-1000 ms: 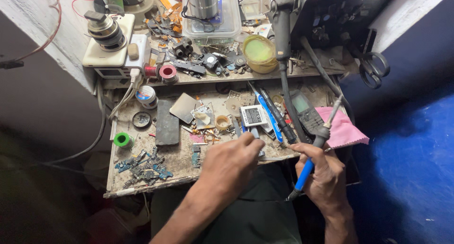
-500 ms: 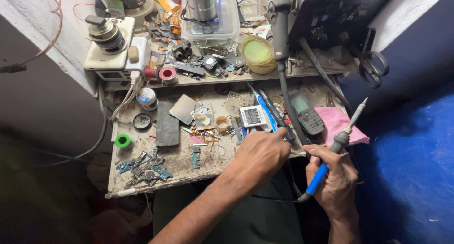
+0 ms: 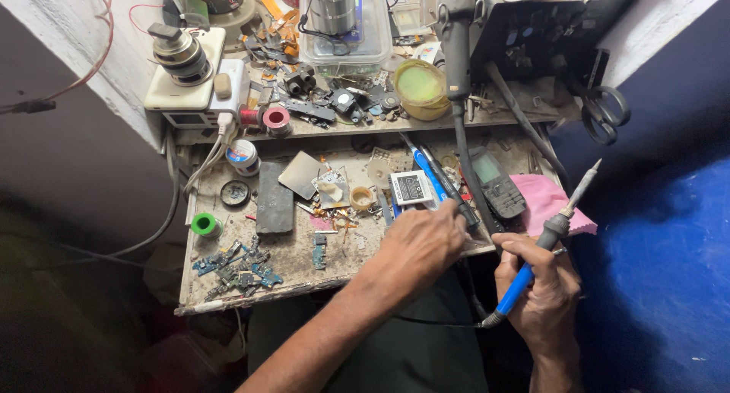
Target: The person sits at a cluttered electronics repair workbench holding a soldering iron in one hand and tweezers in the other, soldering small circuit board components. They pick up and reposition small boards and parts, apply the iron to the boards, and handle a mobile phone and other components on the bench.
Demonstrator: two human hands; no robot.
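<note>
My right hand [image 3: 537,286] grips a soldering iron [image 3: 546,236] with a blue handle, its metal tip pointing up and to the right, off the bench's right edge. My left hand [image 3: 422,245] rests palm down on the front of the dirty workbench [image 3: 289,252], its fingers curled by a blue-handled tool [image 3: 426,174] and a thick black cable [image 3: 465,181]. Whether the fingers pinch anything is hidden. A small grey phone battery [image 3: 411,187] lies just beyond its knuckles. A dark keypad phone [image 3: 495,181] lies to the right on a pink cloth [image 3: 544,200].
A dark flat phone body [image 3: 274,197], a metal plate [image 3: 299,175], a green tape roll [image 3: 204,225] and several circuit board scraps [image 3: 237,265] lie on the left. The upper shelf holds a clear plastic box [image 3: 344,43], a yellow-green tub [image 3: 420,85] and small parts. Scissors [image 3: 604,111] hang at right.
My right hand has carried the soldering iron rightward and tilted its tip up, away from the bench. My left hand has slid right, from the middle of the bench toward the blue tool and cable.
</note>
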